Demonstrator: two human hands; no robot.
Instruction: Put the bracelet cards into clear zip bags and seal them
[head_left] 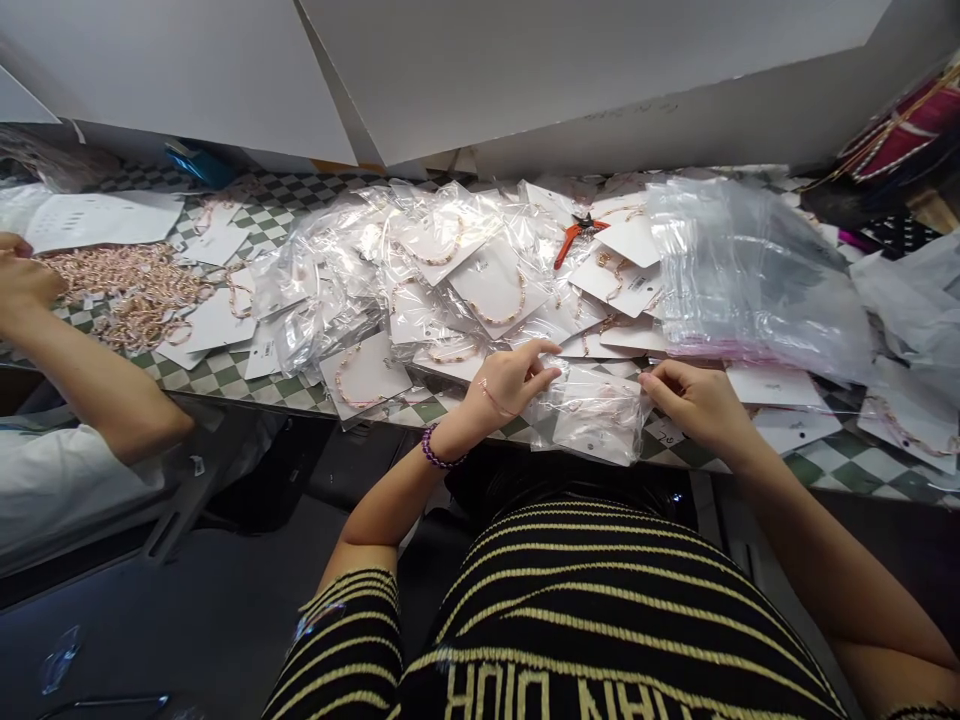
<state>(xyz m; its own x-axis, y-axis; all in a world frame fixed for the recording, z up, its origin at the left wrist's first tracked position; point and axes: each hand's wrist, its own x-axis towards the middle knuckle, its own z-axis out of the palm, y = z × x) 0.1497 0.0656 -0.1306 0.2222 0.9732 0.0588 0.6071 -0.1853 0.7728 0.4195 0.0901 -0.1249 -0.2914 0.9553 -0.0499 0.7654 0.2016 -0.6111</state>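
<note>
A striped top [600, 590] fronts the table [832, 465]; the right hand [694, 400] pinches a bagged card [598, 415]; the left hand's [504, 388] fingers part slightly, grip unclear. Many cards [491, 275] look bagged, some [634, 298] bare.

Checkered counter [274, 205]: bagged jewelry cards [450, 270] @ 12, clear bags [757, 270] @ 1–2, rose-gold chain pile [135, 280] @ 10.

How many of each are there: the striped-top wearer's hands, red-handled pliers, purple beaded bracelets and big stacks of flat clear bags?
Wearer's hands (left hand, right hand): 2
Red-handled pliers: 1
Purple beaded bracelet: 1
Big stack of flat clear bags: 1
Total: 5
</note>
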